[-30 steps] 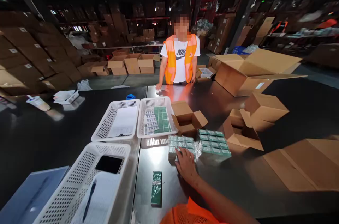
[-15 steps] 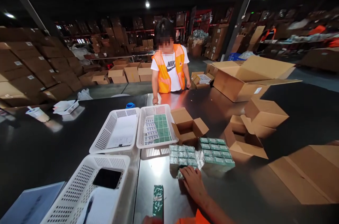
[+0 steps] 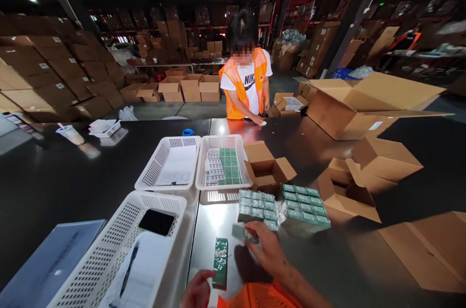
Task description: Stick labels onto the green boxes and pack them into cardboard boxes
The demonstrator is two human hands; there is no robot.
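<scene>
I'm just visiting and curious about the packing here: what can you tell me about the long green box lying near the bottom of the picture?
The long green box is a slim, rectangular carton, dark green with a pale speckled pattern, apparently printed cardboard. It looks closed and lies flat on the shiny metal table, its long side pointing away from the person. The left hand touches its near end with the fingertips. The right hand, just to its right, holds a small wrapped pack and does not touch it. A white perforated basket sits to its left.
</scene>
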